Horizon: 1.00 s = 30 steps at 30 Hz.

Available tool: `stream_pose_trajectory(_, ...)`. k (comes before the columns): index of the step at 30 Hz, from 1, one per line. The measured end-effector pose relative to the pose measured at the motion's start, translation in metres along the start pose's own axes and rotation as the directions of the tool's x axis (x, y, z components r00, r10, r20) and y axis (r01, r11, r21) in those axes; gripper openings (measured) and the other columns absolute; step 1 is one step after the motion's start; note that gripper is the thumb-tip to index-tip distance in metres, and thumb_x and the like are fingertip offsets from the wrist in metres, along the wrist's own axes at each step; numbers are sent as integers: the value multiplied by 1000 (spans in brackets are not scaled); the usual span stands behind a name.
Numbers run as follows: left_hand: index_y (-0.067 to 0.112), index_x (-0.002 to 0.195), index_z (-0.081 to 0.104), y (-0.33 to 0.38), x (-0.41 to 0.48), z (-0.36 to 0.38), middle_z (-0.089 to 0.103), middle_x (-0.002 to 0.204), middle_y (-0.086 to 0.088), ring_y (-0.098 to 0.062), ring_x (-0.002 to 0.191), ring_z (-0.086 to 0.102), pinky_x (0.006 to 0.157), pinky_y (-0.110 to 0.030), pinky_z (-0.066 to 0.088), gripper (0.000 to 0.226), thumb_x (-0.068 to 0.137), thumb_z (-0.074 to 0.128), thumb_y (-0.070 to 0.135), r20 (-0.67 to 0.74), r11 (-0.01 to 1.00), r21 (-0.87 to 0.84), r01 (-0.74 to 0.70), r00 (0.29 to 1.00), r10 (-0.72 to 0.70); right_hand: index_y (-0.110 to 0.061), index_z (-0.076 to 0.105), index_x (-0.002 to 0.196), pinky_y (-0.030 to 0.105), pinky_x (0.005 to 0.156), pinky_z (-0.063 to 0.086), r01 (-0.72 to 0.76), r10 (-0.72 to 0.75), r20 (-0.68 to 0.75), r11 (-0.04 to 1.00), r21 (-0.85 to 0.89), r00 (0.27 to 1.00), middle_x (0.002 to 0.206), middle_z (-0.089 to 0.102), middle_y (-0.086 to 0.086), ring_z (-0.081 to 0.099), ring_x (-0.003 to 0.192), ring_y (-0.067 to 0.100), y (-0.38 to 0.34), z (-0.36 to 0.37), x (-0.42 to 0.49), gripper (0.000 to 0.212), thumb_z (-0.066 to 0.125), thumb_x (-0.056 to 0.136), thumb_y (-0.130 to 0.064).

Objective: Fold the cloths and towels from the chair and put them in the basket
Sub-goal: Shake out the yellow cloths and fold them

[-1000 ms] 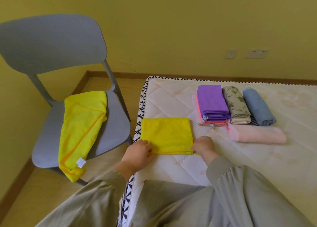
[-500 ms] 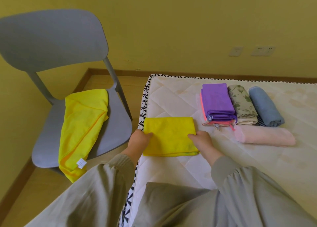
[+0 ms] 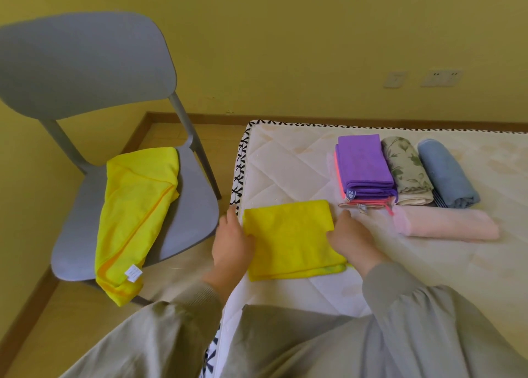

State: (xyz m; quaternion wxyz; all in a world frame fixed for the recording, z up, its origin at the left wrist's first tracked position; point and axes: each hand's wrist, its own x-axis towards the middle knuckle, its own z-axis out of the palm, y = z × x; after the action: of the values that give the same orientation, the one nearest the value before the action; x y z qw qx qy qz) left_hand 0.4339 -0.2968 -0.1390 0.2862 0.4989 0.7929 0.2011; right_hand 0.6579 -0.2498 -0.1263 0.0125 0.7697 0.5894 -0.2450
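A folded yellow cloth lies flat on the quilted white mattress, close to its near-left corner and just inside the black-and-white patterned edge. The person's left hand lies against the cloth's left side. Its fingers are stretched fairly straight along that edge, and the thumb rests on top of the fabric without curling round it. The right hand covers the cloth's right edge, with one finger extended toward the far side. Whether its other fingers pinch the fabric or only press on it cannot be told, since the back of the hand hides them. Both arms wear grey-green sleeves. Farther back on the mattress, a folded purple cloth sits on a coral-pink cloth. A rolled floral cloth touches its right side, and a rolled blue cloth lies just beside that. A rolled pale pink towel lies crosswise in front of these. To the left of the mattress stands a grey chair. A loose yellow towel is draped over its seat, hanging off the front edge with a white label showing near its lower end.
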Motion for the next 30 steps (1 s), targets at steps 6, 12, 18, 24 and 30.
stream_pose_trajectory(6,6,133,51,18,0,23,47,141,-15,-35,130,42,105,-48,35,52,81,59,8,-78,755,367,-543,791,607,-10,41,137,35,107,28,490,-517,-298,856,-164,803,143,40,11,36,131,27,-33,19,-5,52,46,86,-7)
stream_pose_trajectory(12,21,152,2,-5,11,53,-4,160,1,-21,146,-13,116,-43,-11,58,100,18,40,219,673,510,-535,838,500,-21,5,152,42,117,-1,519,-553,-22,795,-315,833,160,-4,-5,-6,147,15,-24,63,3,57,22,101,-37)
stream_pose_trajectory(18,23,152,-3,-14,14,53,-13,159,6,-16,144,-20,115,-46,-9,64,98,17,49,185,723,505,-472,877,443,-28,-1,152,41,117,-3,479,-517,-27,810,-337,856,159,-8,-6,-8,146,11,-13,65,8,61,19,98,-49)
stream_pose_trajectory(24,20,152,-6,-21,8,48,-15,158,3,-17,144,-19,115,-43,-12,66,97,11,52,145,754,516,-407,909,391,-23,-7,151,43,117,0,334,-355,-15,892,-303,935,159,-14,-6,-13,145,11,-5,57,6,65,17,98,-52)
stream_pose_trajectory(30,20,151,-11,-20,9,47,-19,158,0,-23,144,-22,118,-46,-8,65,97,8,52,169,756,520,-398,915,366,-11,23,146,41,105,32,136,-122,-118,984,118,985,151,27,14,30,137,30,-12,33,3,69,53,88,-33)
